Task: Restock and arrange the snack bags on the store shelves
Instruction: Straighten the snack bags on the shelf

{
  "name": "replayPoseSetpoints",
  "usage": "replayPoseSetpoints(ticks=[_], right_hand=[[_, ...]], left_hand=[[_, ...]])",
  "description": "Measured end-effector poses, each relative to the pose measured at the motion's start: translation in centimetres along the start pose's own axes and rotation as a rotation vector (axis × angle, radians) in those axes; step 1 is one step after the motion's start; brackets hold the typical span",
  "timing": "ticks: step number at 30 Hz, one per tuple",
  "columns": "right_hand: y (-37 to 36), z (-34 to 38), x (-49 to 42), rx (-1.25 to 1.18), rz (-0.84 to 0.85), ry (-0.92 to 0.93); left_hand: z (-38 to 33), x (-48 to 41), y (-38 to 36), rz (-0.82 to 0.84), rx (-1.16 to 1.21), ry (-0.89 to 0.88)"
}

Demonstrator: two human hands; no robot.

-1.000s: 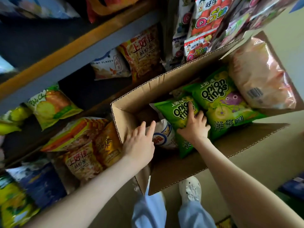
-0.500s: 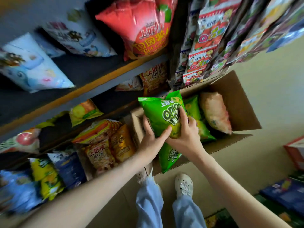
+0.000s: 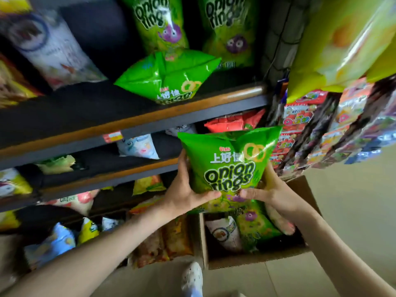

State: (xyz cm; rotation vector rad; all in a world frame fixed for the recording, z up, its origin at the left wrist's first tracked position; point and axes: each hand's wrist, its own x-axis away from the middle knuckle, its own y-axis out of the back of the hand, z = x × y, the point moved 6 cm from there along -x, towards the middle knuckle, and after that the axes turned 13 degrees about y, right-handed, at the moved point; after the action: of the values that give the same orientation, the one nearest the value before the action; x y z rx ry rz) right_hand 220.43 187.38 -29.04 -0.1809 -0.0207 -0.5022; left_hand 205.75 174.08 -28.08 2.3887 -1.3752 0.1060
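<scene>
Store shelves (image 3: 150,118) fill the left side; the bags at their far left are smeared by blur and unreadable. Both hands hold a green onion rings bag (image 3: 229,166) upright in front of the middle shelves, above an open cardboard box (image 3: 246,261) on the floor. The left hand (image 3: 184,196) has its grip closed on the bag's lower left edge, thumb across the front, fingers hidden behind. The right hand (image 3: 272,194) grips the lower right corner the same way. The held bag hides part of the box's contents. On the upper shelf a tipped green bag (image 3: 167,78) lies before two upright bags (image 3: 158,22), cut off at the top. Hanging snack strips (image 3: 321,129) crowd the right.
</scene>
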Motion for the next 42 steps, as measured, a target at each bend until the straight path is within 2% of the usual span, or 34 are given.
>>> replayPoseSetpoints(ticks=[3,6,8,11,14,15,16,17,18,19,20,23,25,27,34,39,42], right_hand=[[-1.3,2.9,-2.2,0.223,0.026,0.117],[-3.2,6.0,-4.3,0.479,0.070,0.257],[-4.9,8.6,-5.7,0.618,0.080,0.381],[-6.8,10.9,-8.9,0.770,0.106,0.547],[-6.9,11.3,-12.7,0.814,0.083,0.584],[-6.8,11.4,-13.8,0.817,0.053,0.594],[-7.0,11.9,-14.6,0.818,0.034,0.622],[-7.5,12.5,-15.4,0.809,0.031,0.627],[-7.8,12.9,-16.3,0.781,0.030,0.628],[-8.1,13.2,-17.1,0.741,0.012,0.633],[-8.0,13.2,-18.2,0.708,-0.008,0.629],[-7.2,12.4,-20.9,0.566,-0.030,0.574],[-6.9,12.2,-22.3,0.502,-0.047,0.541],[-6.9,12.2,-23.4,0.486,-0.072,0.509],[-8.0,11.2,-24.2,0.575,-0.052,0.449],[-8.0,10.6,-23.8,0.516,-0.094,0.476],[-9.1,10.2,-24.0,0.462,-0.057,0.562]], left_hand=[[-3.3,0.5,3.5,-0.086,-0.211,-0.138],[-6.1,1.1,6.2,-0.255,-0.557,-0.459],[-7.0,0.9,8.3,-0.410,-0.738,-0.587],[-7.0,-1.0,12.0,-0.544,-0.718,-0.491],[-5.4,-4.0,14.2,-0.476,-0.771,-0.114],[-5.8,-4.3,14.7,-0.465,-0.700,-0.074],[-6.9,-4.7,15.1,-0.491,-0.629,-0.144],[-8.6,-4.4,15.9,-0.607,-0.533,-0.295],[-9.2,-4.7,16.4,-0.658,-0.471,-0.354],[-10.0,-5.0,16.6,-0.656,-0.490,-0.444],[-9.9,-6.0,16.9,-0.612,-0.509,-0.457],[-8.1,-9.4,18.0,-0.443,-0.319,-0.204],[-8.1,-10.4,18.5,-0.392,-0.124,-0.150],[-8.1,-11.4,19.1,-0.406,-0.051,-0.119],[-7.4,-12.4,19.2,-0.459,-0.232,-0.096],[-6.2,-10.9,18.2,-0.503,-0.253,-0.203],[-6.0,-10.7,16.9,-0.668,-0.291,-0.247]])
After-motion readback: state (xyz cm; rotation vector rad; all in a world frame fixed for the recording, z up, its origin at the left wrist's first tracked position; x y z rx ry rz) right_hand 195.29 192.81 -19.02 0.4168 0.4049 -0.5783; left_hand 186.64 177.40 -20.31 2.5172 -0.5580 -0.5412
